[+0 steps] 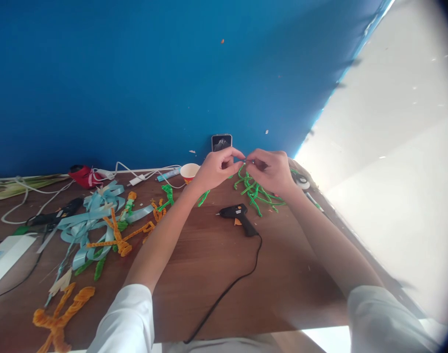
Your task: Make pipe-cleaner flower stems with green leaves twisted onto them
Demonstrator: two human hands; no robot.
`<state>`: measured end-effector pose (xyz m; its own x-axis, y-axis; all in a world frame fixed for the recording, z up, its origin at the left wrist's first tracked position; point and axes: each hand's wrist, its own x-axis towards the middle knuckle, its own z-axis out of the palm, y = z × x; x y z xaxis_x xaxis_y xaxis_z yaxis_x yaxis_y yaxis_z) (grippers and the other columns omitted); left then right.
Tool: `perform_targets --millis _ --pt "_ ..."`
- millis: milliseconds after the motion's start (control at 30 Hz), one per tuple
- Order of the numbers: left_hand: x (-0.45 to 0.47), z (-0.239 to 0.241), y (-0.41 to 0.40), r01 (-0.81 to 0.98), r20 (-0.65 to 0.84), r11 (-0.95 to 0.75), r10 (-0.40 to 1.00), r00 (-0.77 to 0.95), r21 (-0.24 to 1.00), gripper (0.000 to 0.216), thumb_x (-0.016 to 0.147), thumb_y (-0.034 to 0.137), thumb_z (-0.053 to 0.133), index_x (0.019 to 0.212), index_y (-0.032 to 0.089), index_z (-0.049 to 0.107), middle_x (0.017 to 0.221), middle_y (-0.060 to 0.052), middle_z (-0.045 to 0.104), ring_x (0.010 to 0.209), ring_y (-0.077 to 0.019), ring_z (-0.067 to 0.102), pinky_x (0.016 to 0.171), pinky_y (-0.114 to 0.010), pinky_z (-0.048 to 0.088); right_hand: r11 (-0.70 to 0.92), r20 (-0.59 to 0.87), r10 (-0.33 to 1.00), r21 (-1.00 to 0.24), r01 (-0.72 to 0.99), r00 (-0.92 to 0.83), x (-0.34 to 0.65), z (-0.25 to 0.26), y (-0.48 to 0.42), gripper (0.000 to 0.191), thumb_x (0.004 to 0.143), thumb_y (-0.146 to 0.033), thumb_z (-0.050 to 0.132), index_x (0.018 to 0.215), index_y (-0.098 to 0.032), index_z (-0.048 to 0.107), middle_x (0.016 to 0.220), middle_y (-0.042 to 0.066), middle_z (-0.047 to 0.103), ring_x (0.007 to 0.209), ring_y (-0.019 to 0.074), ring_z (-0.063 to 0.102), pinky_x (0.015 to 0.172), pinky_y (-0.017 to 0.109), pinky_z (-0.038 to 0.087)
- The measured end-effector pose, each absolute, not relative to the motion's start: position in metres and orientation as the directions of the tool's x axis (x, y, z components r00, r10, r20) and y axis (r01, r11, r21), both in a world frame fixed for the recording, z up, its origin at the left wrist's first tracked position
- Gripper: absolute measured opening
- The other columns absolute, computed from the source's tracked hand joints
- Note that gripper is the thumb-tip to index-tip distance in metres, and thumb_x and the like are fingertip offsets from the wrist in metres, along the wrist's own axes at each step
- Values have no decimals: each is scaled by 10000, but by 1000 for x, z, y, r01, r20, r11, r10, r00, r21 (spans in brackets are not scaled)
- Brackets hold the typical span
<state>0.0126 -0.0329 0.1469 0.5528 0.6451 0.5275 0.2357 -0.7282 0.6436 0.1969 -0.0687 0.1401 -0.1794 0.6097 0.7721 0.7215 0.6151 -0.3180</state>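
Note:
My left hand (221, 169) and my right hand (271, 170) meet fingertip to fingertip over the back of the table. Thumb and forefinger of each are pinched together. Whatever is between the fingertips is too small to make out. Below and behind my right hand lies a loose pile of green pipe cleaners (258, 196), partly hidden by it. A black glue gun (238, 215) rests on the table in front of my hands, its nozzle pointing left and its cord trailing to the front edge.
Orange pipe-cleaner figures (120, 240), light blue ribbon (80, 228) and a second black tool (62, 213) crowd the left side. A paper cup (189, 171) stands behind my left forearm. A phone (221, 142) leans on the blue wall (153, 83). White cables (135, 179) run along the back.

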Motion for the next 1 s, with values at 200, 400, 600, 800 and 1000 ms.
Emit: perform_targets --millis 200,400,600,800,1000 --pt "13 147 -33 235 521 -722 650 553 650 194 859 341 538 947 186 616 573 42 447 546 -92 388 550 -236 305 591 769 619 -322 739 -159 193 139 -69 106 745 -210 521 688 -192 608 508 -32 489 477 103 411 513 241 301" --pt "13 146 -31 232 529 -727 646 550 646 175 856 341 545 909 184 602 570 45 440 544 -89 375 544 -239 294 620 773 613 -339 708 -166 191 136 -68 77 728 -212 547 674 -194 597 494 -42 478 472 100 418 518 236 320" --pt "13 147 -34 221 503 -700 663 555 679 133 880 312 485 898 190 535 576 50 426 539 -89 380 541 -238 297 607 732 659 -387 694 -169 190 137 -69 72 760 -213 531 745 -199 599 504 -45 482 468 104 410 539 240 334" --pt "16 144 -33 283 475 -695 679 559 660 107 893 291 432 895 198 484 589 55 448 524 -84 359 523 -234 263 585 676 705 -381 716 -216 190 141 -69 119 795 -213 492 819 -201 609 542 -27 508 484 115 391 539 244 314" --pt "15 145 -32 329 472 -700 686 553 634 147 900 318 437 896 194 515 567 52 430 524 -90 344 524 -232 260 572 642 724 -353 741 -254 192 140 -66 130 795 -207 481 786 -195 611 537 -24 490 471 110 362 528 246 285"
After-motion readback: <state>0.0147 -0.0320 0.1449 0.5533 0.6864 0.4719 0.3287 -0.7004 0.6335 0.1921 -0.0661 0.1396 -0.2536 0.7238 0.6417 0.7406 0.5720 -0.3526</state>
